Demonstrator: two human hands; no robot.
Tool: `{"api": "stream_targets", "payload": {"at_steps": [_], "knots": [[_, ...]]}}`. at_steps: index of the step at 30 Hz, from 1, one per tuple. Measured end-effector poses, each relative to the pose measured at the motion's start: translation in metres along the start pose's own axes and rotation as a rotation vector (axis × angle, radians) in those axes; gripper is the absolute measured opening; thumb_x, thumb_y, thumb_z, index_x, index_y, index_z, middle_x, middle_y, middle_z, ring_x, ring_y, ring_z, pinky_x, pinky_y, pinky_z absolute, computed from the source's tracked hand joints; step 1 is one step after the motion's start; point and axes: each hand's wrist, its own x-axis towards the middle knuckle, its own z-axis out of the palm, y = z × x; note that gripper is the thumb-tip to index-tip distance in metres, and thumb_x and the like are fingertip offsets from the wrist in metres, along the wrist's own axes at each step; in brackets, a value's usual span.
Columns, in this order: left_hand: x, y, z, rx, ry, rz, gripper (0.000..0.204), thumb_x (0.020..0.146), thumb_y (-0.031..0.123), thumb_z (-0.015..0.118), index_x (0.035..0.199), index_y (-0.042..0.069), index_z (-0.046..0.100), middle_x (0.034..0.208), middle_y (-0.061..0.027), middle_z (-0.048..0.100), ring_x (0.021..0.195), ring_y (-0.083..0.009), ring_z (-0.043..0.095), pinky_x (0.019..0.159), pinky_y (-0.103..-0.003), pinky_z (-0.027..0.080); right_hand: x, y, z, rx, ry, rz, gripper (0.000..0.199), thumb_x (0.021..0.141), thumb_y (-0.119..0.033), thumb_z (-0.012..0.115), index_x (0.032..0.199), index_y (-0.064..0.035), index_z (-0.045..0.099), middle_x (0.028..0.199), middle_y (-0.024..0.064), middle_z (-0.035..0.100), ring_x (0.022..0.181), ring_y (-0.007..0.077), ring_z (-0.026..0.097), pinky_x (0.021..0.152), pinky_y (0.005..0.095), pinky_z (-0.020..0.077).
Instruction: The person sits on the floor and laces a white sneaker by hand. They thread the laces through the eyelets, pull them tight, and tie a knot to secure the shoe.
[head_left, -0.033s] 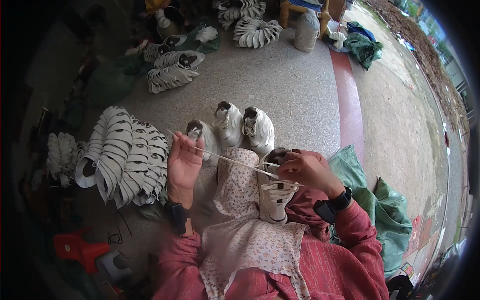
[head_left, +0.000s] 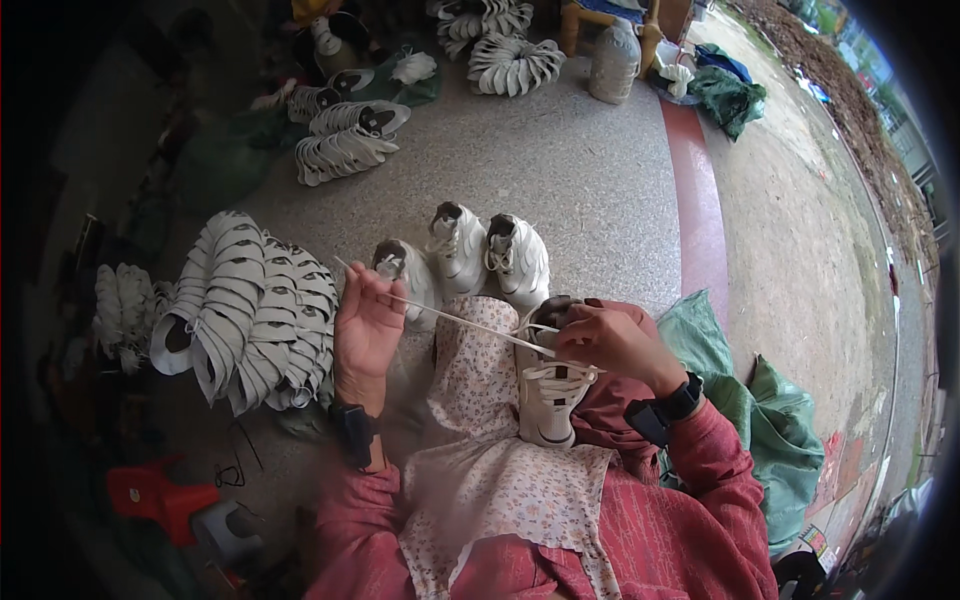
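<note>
A white sneaker (head_left: 547, 408) rests on my lap, toe toward me, with its upper partly laced. From its eyelets a white shoelace (head_left: 462, 321) stretches tight to the left. My left hand (head_left: 368, 325) pinches the lace near its free end, palm turned up, and the tip sticks out past the fingers. Over the sneaker's opening, my right hand (head_left: 615, 345) is closed on the lace close to the eyelets. Its fingers partly hide the tongue and collar. A floral cloth (head_left: 490, 490) covers my lap beneath the sneaker.
Three more sneakers (head_left: 458, 248) stand on the floor just beyond my knees. Stacked white shoe uppers (head_left: 250, 310) lie at left, with more piles (head_left: 515, 65) farther back. A red stool (head_left: 160, 500) is at lower left, green sacks (head_left: 780, 430) at right, and a plastic jug (head_left: 614, 62) at the back.
</note>
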Motion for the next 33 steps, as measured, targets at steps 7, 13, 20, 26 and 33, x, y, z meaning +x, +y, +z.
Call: {"api": "stream_targets", "payload": {"at_steps": [7, 13, 20, 26, 33], "knots": [[0.000, 0.004, 0.006, 0.144, 0.103, -0.023, 0.017, 0.102, 0.022, 0.060, 0.109, 0.008, 0.065, 0.083, -0.0002, 0.060, 0.071, -0.0112, 0.053, 0.068, -0.027, 0.048, 0.007, 0.003, 0.011, -0.005, -0.075, -0.003, 0.011, 0.082, -0.016, 0.073, 0.090, -0.0094, 0.070, 0.090, 0.0087, 0.060, 0.079, 0.0315, 0.064, 0.070, 0.0415, 0.0508], [-0.012, -0.040, 0.008, 0.936, 0.201, -0.242, 0.016, 0.096, 0.021, 0.069, 0.097, 0.006, 0.073, 0.069, 0.0032, 0.059, 0.056, -0.0019, 0.045, 0.048, -0.016, 0.033, 0.004, -0.010, 0.027, -0.025, 0.026, -0.041, 0.014, 0.081, -0.013, 0.078, 0.087, -0.0036, 0.068, 0.083, 0.0077, 0.057, 0.074, 0.0259, 0.058, 0.066, 0.0385, 0.0467], [-0.020, -0.097, -0.007, 1.574, -0.212, -0.155, 0.020, 0.095, 0.020, 0.069, 0.100, 0.002, 0.075, 0.082, -0.0011, 0.072, 0.065, -0.0049, 0.057, 0.060, -0.025, 0.048, 0.004, -0.016, 0.031, 0.043, 0.017, 0.064, 0.019, 0.080, -0.012, 0.081, 0.085, -0.0025, 0.065, 0.082, 0.0065, 0.056, 0.073, 0.0215, 0.055, 0.063, 0.0346, 0.0454], [-0.016, -0.105, -0.009, 1.882, -0.500, 0.111, 0.013, 0.083, 0.019, 0.070, 0.080, 0.007, 0.066, 0.079, -0.0021, 0.061, 0.084, -0.0216, 0.061, 0.082, -0.036, 0.042, 0.004, -0.015, 0.038, 0.091, 0.029, 0.111, 0.019, 0.078, -0.007, 0.082, 0.082, -0.0020, 0.064, 0.082, 0.0047, 0.055, 0.074, 0.0180, 0.055, 0.062, 0.0311, 0.0462], [-0.018, -0.106, -0.011, 1.902, -0.539, 0.061, 0.011, 0.082, 0.019, 0.067, 0.079, 0.009, 0.063, 0.081, -0.0012, 0.060, 0.084, -0.0214, 0.059, 0.087, -0.038, 0.036, 0.006, -0.015, 0.035, 0.109, -0.031, 0.142, 0.020, 0.078, -0.016, 0.081, 0.083, -0.0043, 0.065, 0.093, 0.0078, 0.060, 0.082, 0.0257, 0.063, 0.070, 0.0360, 0.0514]]}}
